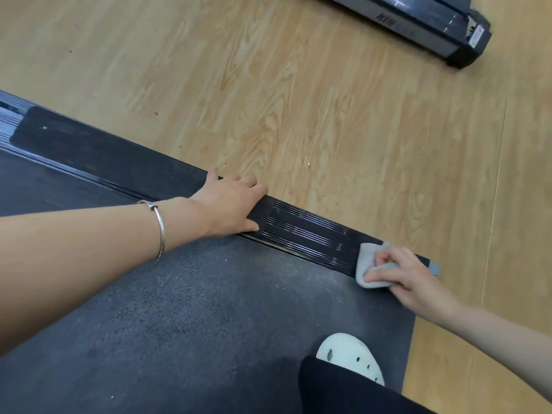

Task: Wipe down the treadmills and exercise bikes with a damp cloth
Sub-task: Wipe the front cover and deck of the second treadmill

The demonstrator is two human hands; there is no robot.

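While a person is leaning over a treadmill (179, 309) that is filling the lower left of the frame, pale wood-grain flooring (298, 115) is spreading across the upper half. The end of a second dark machine (418, 22) is poking in at the upper right. The treadmill's black side rail (307, 231) is running diagonally from the left edge down toward the lower right, its ribbed section lying between the two hands.

The left hand (231, 204), at centre frame, is grasping that rail, with fingers draped over its far edge and thumb lying along the near edge. It appears to be bracing the body. The right hand (409, 273), at lower right, is pinching a small grey cloth (367, 264) with curled fingers and pressing it onto the rail's end, just where rail is meeting belt.

Being soft, light and limp, the cloth is likely to bunch or slip unless it is held folded as a pad under the fingertips, as here. The rail looks rigid, so firm strokes along its grooves should be safe.

A white perforated shoe (349, 354) is standing on the belt at the bottom, and a thin silver bangle (161, 228) is circling the left wrist.
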